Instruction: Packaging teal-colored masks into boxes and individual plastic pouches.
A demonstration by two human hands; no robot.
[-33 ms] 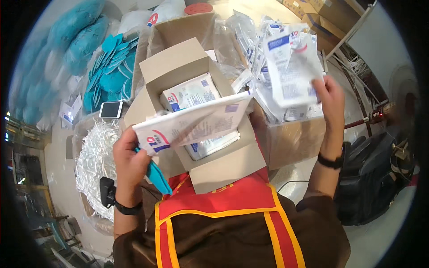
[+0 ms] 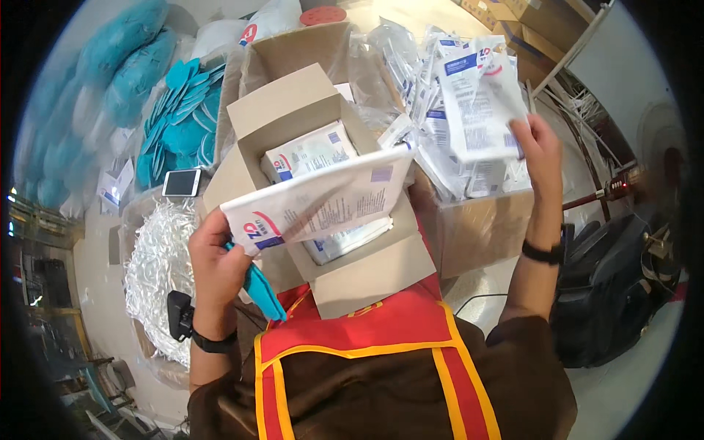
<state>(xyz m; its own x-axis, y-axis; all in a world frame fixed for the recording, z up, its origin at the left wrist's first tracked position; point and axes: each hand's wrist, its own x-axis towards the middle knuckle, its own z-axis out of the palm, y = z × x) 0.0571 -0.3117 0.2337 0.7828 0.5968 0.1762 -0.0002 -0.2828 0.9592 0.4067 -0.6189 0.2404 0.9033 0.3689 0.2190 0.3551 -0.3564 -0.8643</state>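
Note:
My left hand (image 2: 218, 262) pinches the end of a flat white plastic packet (image 2: 326, 202) with blue and red print. A folded teal fabric piece (image 2: 261, 291) is held in the same hand below it. The packet stretches across an open cardboard box (image 2: 370, 282) in front of me and hides part of its inside. Similar packets (image 2: 312, 152) lie stacked in the box. Out to the right, my right hand (image 2: 541, 150) grips the lower right edge of another white printed packet (image 2: 480, 106), raised over a carton (image 2: 488, 227) heaped with such packets.
At the left stand a container of teal fabric pieces (image 2: 187, 121) and a bag-lined one of shiny white strips (image 2: 160, 271). A phone (image 2: 182, 182) rests between them. Stuffed teal bags (image 2: 125, 48) lie far left. A black backpack (image 2: 605, 293) sits at the right.
My right hand and its packet have shifted slightly upward. The left hand's packet has barely moved.

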